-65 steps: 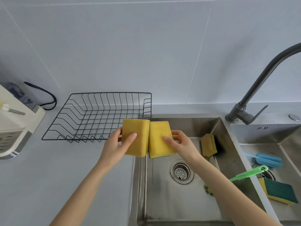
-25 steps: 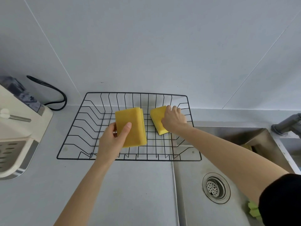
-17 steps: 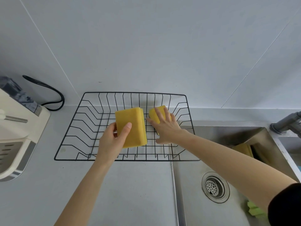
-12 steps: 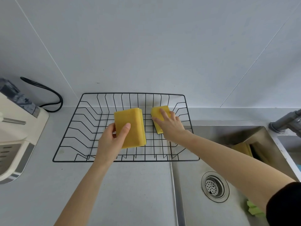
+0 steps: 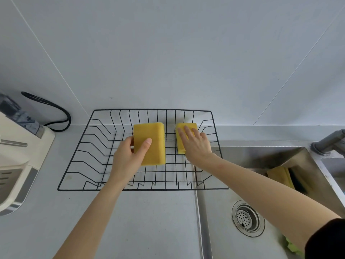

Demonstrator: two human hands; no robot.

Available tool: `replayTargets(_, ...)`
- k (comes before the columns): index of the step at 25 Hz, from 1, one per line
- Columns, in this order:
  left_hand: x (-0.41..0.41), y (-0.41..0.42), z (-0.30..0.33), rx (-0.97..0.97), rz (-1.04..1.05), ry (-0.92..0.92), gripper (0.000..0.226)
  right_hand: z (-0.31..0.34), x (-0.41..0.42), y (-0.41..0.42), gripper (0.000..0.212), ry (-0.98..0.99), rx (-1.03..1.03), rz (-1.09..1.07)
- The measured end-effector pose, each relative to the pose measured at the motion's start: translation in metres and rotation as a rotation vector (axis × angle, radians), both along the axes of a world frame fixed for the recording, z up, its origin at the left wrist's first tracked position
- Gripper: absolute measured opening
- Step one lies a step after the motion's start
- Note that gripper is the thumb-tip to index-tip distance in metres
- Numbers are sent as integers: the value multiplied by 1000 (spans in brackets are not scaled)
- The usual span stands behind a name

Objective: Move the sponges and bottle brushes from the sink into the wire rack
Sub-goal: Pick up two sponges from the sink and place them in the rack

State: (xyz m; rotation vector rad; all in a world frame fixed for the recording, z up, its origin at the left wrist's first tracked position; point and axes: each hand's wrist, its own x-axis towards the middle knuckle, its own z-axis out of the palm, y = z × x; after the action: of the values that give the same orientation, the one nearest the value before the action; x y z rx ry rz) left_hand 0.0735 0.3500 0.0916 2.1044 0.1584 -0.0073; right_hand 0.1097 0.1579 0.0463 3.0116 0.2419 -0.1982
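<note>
A black wire rack (image 5: 78, 150) sits on the grey counter, left of the steel sink (image 5: 224, 230). My left hand (image 5: 128, 157) grips a yellow sponge (image 5: 155, 144) and holds it above the middle of the rack. A second yellow sponge (image 5: 180, 144) lies on the rack floor at the back right. My right hand (image 5: 196, 144) rests flat on it with fingers spread. A third yellow sponge with a dark scouring side (image 5: 281, 176) leans against the sink's far right wall. A green piece (image 5: 293, 247) shows at the sink's bottom edge, under my right arm.
A cream appliance (image 5: 16, 161) with a black cable (image 5: 54, 113) stands on the counter at the left. The grey faucet base (image 5: 328, 141) is at the right edge. The drain (image 5: 246, 218) sits in the sink floor. A tiled wall rises right behind the rack.
Both hands carried the sponges from over the sink to the rack. My right hand set its sponge on the rack floor and flattened out on top; the left keeps its sponge raised.
</note>
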Motion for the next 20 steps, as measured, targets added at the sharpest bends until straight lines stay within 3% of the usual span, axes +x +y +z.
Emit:
replayTargets(4,26,-7,-12,135,-39,-22,47,-1,3,-8,75,-5,36,19)
replayTargets(11,67,-21,-42,402,-104,168,56,5,7,-11,67,19,146,43)
replayTargets(20,87,-48,-58,394,-107,257,57,5,8,-15,68,49,203,43)
